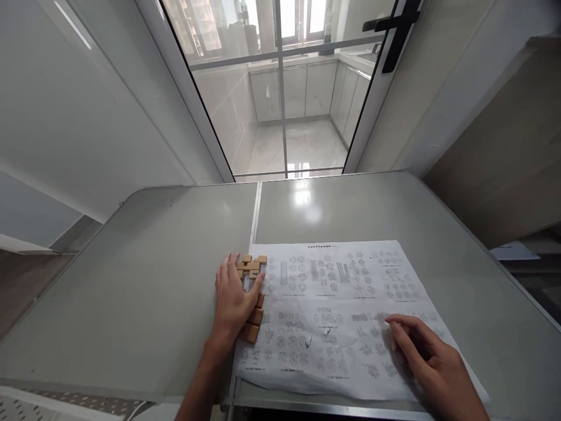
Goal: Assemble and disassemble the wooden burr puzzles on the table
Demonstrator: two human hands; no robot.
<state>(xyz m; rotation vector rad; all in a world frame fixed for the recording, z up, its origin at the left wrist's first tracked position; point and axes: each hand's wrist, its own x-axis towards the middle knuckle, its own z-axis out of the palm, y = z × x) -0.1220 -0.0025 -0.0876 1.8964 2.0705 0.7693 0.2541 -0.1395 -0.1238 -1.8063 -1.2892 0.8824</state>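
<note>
Several notched wooden puzzle pieces lie along the left edge of a large printed sheet. One of them carries a dark mark like a "3". My left hand is laid around this row, its fingers at the left side and its thumb at the right side, and it covers part of the middle pieces. Plainer wooden pieces show below the thumb. On the sheet's lower right rests my right hand, the index finger and thumb nearly meeting and the other fingers curled; nothing shows between them.
A grey-green table with a metal seam bears the sheet, which is printed with rows of small line drawings and has small torn spots. Past the table's far edge stands a glass door with a black handle. White panels flank both sides.
</note>
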